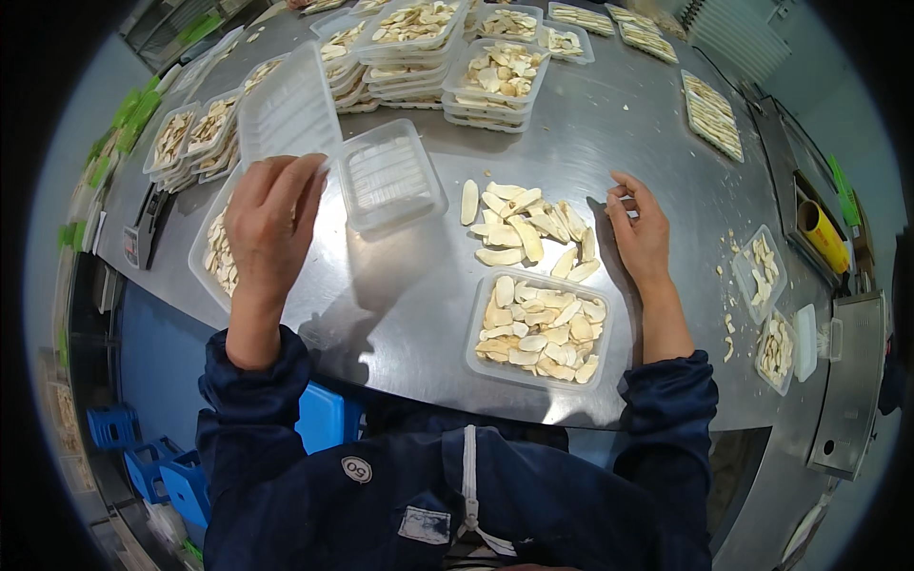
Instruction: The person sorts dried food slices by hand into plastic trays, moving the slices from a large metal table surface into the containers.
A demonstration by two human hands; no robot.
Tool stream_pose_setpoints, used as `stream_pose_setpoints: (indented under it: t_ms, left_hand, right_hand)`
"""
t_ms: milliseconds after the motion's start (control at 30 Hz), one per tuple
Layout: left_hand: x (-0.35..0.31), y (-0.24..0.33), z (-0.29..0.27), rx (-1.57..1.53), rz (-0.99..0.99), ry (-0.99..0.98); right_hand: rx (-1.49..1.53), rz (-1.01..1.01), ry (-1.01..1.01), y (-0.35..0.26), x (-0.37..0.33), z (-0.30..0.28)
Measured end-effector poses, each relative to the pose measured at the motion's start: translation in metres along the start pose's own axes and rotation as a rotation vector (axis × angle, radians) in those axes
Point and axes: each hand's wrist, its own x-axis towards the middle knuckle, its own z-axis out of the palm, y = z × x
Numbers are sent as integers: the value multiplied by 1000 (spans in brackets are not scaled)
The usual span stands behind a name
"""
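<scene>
My left hand [267, 224] pinches the near edge of an empty clear plastic tray [286, 100], which is tilted up. A second empty clear tray [388, 181] lies on the steel table just right of that hand. Partly hidden under my left wrist is a larger container [202, 271] of pale slices. My right hand [640, 228] hovers with fingers loosely curled and apart, holding nothing. Beside it lies a loose pile of cream-coloured dried slices [528, 226], which look like mushroom. Nearer me, a clear tray [470, 357] is filled with similar slices.
Stacked filled trays [409, 71] stand at the far side, with more stacks [195, 143] at the left. A flat tray of slices [712, 114] lies far right. Small trays [762, 276] and crumbs are at the right edge. A scale [143, 233] sits left; blue stools [152, 466] stand below.
</scene>
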Motion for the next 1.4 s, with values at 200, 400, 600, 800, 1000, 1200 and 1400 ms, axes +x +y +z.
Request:
stream_pose_setpoints:
  t_ms: [200, 400, 600, 800, 1000, 1200, 1400]
  left_hand:
    - [-26, 23, 25, -106, 145, -136]
    - [-39, 24, 71, -68, 161, -402]
    - [-43, 33, 72, -70, 35, -459]
    - [-38, 36, 72, -86, -40, -494]
    - [-44, 13, 58, -92, -134, -307]
    - [-64, -8, 43, -170, -491, -466]
    - [-58, -11, 57, -625, -946, -550]
  right_hand:
    - [-43, -20, 7, -8, -3, -1]
    - [-89, -21, -3, -10, -4, -2]
    - [-84, -29, -9, -9, -3, -2]
    - [-57, -27, -21, -5, -4, -1]
    - [-41, -25, -28, -3, -4, -1]
    - [-69, -47, -26, 1, -3, -2]
    - [-69, -36, -24, -4, -5, -1]
